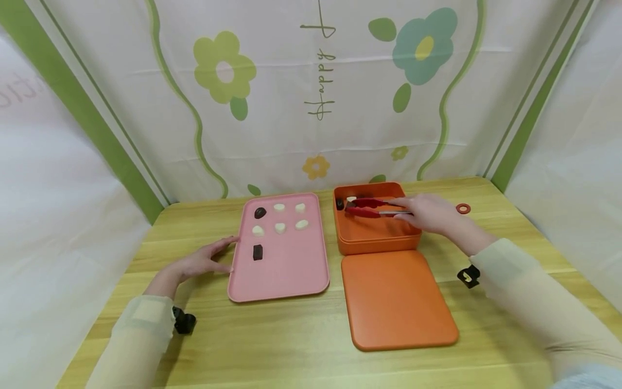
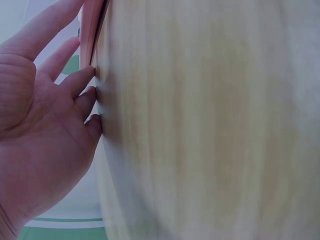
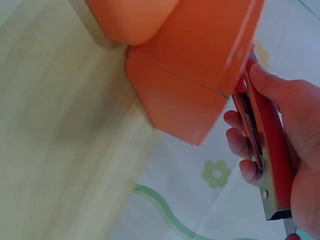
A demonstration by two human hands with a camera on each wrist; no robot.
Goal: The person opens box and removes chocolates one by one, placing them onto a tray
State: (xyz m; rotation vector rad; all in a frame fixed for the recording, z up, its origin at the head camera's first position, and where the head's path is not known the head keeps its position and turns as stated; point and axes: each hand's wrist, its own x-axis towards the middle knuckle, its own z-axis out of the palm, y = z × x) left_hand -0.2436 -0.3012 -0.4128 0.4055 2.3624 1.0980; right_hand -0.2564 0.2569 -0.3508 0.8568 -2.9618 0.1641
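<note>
My right hand [image 1: 427, 212] grips a pair of red-and-silver tongs [image 3: 274, 145]. Their red tips reach into the orange box [image 1: 379, 247], around a small dark chocolate piece [image 1: 350, 206]. Another dark piece [image 1: 339, 204] and a white one [image 1: 351, 199] lie beside them in the box's far left corner. My left hand [image 1: 201, 263] has its fingers extended, with thumb and fingertips at the left rim of the pink tray [image 1: 291, 275]. On that tray lie several white pieces [image 1: 279, 228], a rounded dark piece [image 1: 260, 213] and a rectangular dark piece [image 1: 257, 252].
An orange lid [image 1: 398, 302] lies flat on the wooden table [image 1: 272, 340], in front of the box. Beyond my right hand shows a small red ring [image 1: 463, 208]. White flowered cloth [image 1: 272, 135] hangs behind the table and at both sides.
</note>
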